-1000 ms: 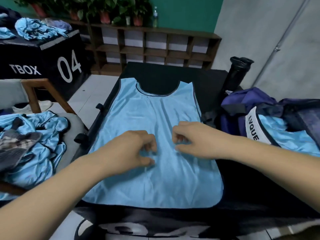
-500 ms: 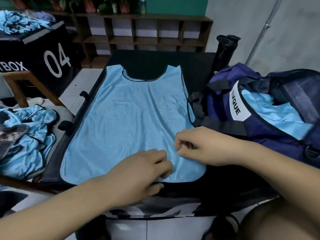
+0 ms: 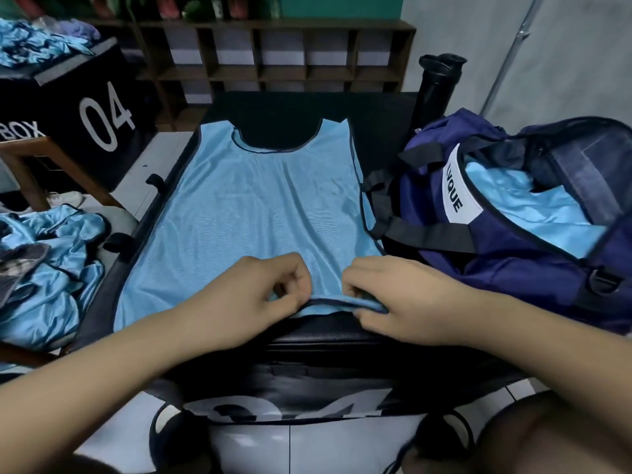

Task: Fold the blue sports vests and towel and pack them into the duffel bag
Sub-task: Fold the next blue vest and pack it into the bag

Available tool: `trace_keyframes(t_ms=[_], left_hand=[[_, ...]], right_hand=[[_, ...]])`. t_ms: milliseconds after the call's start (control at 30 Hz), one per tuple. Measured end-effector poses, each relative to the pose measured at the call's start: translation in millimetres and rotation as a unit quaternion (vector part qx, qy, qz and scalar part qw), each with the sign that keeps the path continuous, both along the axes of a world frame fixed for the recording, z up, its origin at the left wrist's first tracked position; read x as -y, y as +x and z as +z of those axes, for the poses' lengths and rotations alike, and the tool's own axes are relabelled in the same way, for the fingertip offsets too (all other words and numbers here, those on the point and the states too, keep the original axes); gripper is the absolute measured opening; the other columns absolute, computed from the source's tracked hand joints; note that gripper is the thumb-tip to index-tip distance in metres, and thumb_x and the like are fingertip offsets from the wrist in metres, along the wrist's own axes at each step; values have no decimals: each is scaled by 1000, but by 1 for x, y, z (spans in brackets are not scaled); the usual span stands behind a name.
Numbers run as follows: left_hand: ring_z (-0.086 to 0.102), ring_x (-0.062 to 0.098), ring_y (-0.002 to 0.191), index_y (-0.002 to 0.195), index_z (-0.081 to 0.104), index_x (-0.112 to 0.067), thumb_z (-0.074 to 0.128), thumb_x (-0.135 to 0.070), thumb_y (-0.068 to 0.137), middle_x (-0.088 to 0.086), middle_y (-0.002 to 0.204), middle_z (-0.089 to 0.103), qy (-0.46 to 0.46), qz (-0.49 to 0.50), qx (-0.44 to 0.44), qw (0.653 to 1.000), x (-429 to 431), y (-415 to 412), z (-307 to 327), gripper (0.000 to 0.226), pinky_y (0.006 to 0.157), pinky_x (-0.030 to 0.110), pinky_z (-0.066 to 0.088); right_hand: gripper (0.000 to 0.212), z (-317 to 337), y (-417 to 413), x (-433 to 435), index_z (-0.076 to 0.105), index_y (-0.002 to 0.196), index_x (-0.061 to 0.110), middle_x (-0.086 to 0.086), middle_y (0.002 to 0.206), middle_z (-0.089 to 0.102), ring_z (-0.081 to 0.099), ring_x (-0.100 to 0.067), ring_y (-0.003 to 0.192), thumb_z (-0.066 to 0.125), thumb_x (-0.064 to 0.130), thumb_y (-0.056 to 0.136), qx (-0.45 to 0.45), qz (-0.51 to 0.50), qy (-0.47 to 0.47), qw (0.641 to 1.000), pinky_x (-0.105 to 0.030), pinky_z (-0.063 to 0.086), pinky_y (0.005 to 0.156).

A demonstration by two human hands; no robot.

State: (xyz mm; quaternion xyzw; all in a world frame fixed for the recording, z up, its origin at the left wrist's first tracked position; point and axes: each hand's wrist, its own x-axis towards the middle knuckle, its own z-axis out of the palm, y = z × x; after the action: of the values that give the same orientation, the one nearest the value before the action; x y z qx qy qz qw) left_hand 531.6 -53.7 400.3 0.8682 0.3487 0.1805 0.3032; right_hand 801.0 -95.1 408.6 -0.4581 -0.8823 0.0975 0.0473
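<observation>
1. Had the blue vest (image 3: 260, 213) spread flat on a black padded box (image 3: 342, 107), neckline at the far end and hem at the near end.
2. Pinched the vest's near hem with the left hand (image 3: 246, 299), thumb and curled fingers closed on the fabric near the hem's middle.
3. Gripped the same hem with the right hand (image 3: 403, 302), just right of the left one, fingers curled round a lifted, rolled strip of the dark-trimmed edge.
4. Held both hands close together without touching. Raised only that short stretch of hem off the box, with the rest of the vest lying smooth.
5. Had the duffel bag (image 3: 513, 278) just right of the vest, its black straps close against the vest's right edge. Had its mouth unzipped and wide open, with a white label (image 3: 458, 193) lettered "LVQUE" turned toward the vest.
6. Had light blue cloth (image 3: 533, 213) lying inside the bag's opening.
7. Had a heap of blue vests (image 3: 44, 295) crumpled well to the left of the spread vest, with a grey patterned cloth (image 3: 17, 271) lying on it.
8. Had a black cube marked "04" (image 3: 68, 107) beyond the vest and to its left, with more blue fabric (image 3: 34, 46) on top.
9. Had a wooden shelf unit (image 3: 273, 63) beyond the vest's far end and an upright black tube (image 3: 437, 83) beyond its far right corner.
</observation>
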Motion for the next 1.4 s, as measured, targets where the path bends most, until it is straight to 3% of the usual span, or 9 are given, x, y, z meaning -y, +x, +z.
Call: trace_keyframes(t_ms=[200,333,767,867,1000,1167,1333,1367,1400], left_hand=[[61,7,84,122,45,-39,66,-67,93,-19,98,63,115,6,-94,989,15,5,-7,46,73,25,48],[64,25,90,115,51,-27,66,-38,90,-9,105,60,242,34,-153,958,19,3,-17,32,72,37,50],[60,17,75,91,59,-33,79,-10,77,-14,83,57,206,205,-181,940,6,-117,14,33,62,39,49],[61,17,70,87,60,-32,84,-4,75,-14,79,60,218,240,-186,928,8,-142,24,38,60,39,50],[68,1,75,90,65,-36,87,-9,80,-20,79,71,204,271,-128,932,14,-159,34,36,68,32,54],[70,-8,90,91,73,-31,81,-9,88,-21,92,79,125,323,-2,938,16,-164,37,24,77,3,44],[67,-2,78,91,80,-24,75,-15,95,-2,90,79,-21,304,155,940,12,-168,38,11,76,9,48],[66,3,80,94,81,-24,78,-26,92,7,94,78,-48,302,184,934,11,-170,39,4,79,16,49],[64,8,82,96,81,-24,81,-44,86,13,98,77,-60,304,201,929,9,-175,38,23,80,24,48]], right_hand=[[4,-1,7,0,55,98,29,12,91,59,56,-12,86,58,27,100,-73,-40,3,997,-39,47,81],[7,0,13,-1,57,100,27,11,91,58,56,-11,87,56,30,106,-90,-32,5,995,-38,47,84],[17,12,29,0,54,96,40,23,88,56,57,2,87,61,27,104,-100,-38,10,994,-16,40,76],[12,10,29,0,57,95,34,16,86,57,57,-4,88,61,26,104,-88,-41,5,995,-22,43,76],[12,11,29,-1,56,91,27,10,83,58,58,-11,84,61,20,100,-78,-59,5,995,-36,49,77],[13,16,27,0,63,90,22,5,79,63,58,-12,72,62,18,102,-165,-95,-2,982,-27,46,68],[14,17,29,-1,64,93,22,-5,76,60,51,-21,68,61,26,106,-249,-133,-24,959,-43,44,69],[14,17,29,-1,63,93,22,-5,76,59,52,-27,72,61,26,106,-260,-137,-23,956,-44,45,69],[14,18,29,-1,63,93,23,-5,75,58,52,-29,74,60,26,106,-273,-141,-23,951,-43,43,69]])
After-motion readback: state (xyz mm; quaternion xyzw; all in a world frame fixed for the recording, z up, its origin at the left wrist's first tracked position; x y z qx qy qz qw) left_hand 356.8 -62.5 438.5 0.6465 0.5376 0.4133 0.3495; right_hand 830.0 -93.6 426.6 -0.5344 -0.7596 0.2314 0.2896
